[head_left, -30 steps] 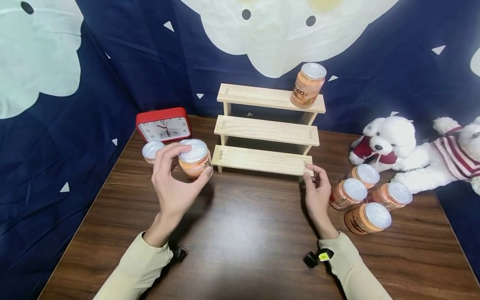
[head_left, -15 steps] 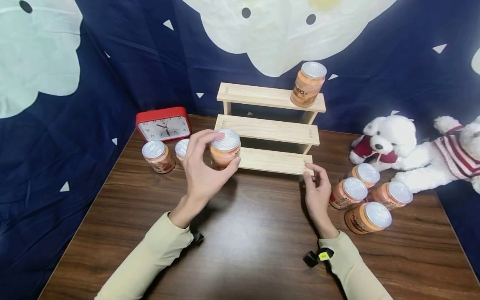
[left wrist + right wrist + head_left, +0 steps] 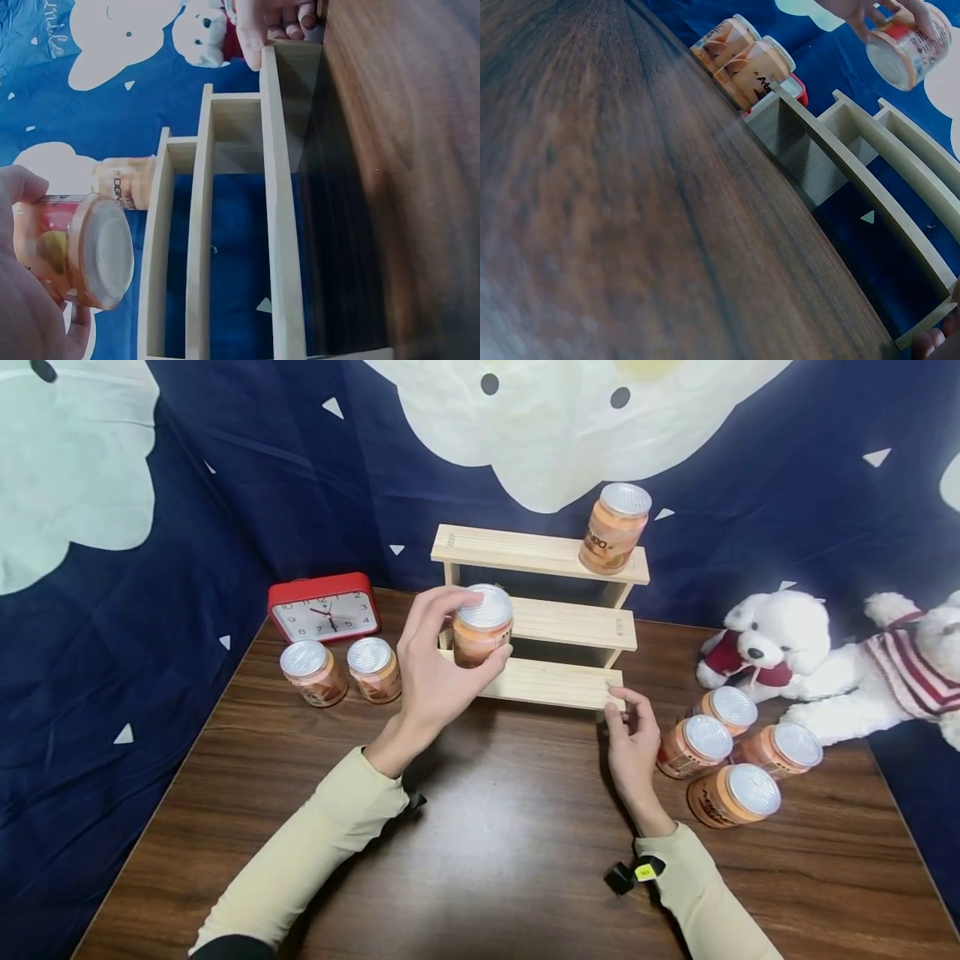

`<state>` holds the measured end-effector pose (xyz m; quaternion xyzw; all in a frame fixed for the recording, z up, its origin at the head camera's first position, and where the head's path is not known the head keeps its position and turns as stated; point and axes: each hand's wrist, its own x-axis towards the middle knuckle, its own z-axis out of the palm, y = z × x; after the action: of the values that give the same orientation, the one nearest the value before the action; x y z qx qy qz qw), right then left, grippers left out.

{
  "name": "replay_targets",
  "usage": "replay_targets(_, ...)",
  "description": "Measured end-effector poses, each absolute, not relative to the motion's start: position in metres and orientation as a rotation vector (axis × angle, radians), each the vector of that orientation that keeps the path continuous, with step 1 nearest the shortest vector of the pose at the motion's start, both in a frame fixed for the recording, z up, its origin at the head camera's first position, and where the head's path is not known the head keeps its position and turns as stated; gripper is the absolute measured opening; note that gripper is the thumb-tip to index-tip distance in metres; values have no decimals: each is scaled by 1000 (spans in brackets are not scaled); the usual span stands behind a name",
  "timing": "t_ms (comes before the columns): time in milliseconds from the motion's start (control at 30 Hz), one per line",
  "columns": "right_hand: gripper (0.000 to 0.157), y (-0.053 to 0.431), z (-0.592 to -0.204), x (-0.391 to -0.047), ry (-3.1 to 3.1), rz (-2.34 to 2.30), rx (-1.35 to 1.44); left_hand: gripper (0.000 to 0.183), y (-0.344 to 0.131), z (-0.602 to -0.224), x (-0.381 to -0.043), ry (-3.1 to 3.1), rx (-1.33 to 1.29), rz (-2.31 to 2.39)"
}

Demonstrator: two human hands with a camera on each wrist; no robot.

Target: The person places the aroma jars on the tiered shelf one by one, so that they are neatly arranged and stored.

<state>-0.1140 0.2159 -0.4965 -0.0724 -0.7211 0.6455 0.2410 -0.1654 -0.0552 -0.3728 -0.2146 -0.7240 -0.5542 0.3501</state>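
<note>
My left hand [image 3: 438, 672] grips an orange-labelled can [image 3: 482, 631] with a silvery ridged lid, thumb on one side and fingers on the other. In the head view the can overlaps the left part of the three-step wooden rack [image 3: 558, 683]; the left wrist view shows this can [image 3: 71, 251] held off the boards. At the rack's lowest step, my right hand [image 3: 633, 739] touches the right end with thumb and fingertips. A similar can [image 3: 613, 535] stands upright on the top step, at its right end.
Two more cans [image 3: 303, 672] stand left of the rack, before a red alarm clock [image 3: 324, 608]. Several cans [image 3: 731, 795] are grouped on the brown table [image 3: 480, 877] at the right. Behind them are white plush dogs [image 3: 780, 635]. A dark blue patterned cloth [image 3: 300, 485] hangs behind.
My left hand has carried its can right and up, from beside the two left cans to in front of the rack. Those two cans now show fully. My right hand stays put.
</note>
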Motion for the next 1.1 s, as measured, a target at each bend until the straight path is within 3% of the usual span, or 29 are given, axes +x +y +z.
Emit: replay_targets(1100, 23, 215, -497, -114, -1965, 1751, -176, 59, 2, -334, -233, -1843, -564, -1495)
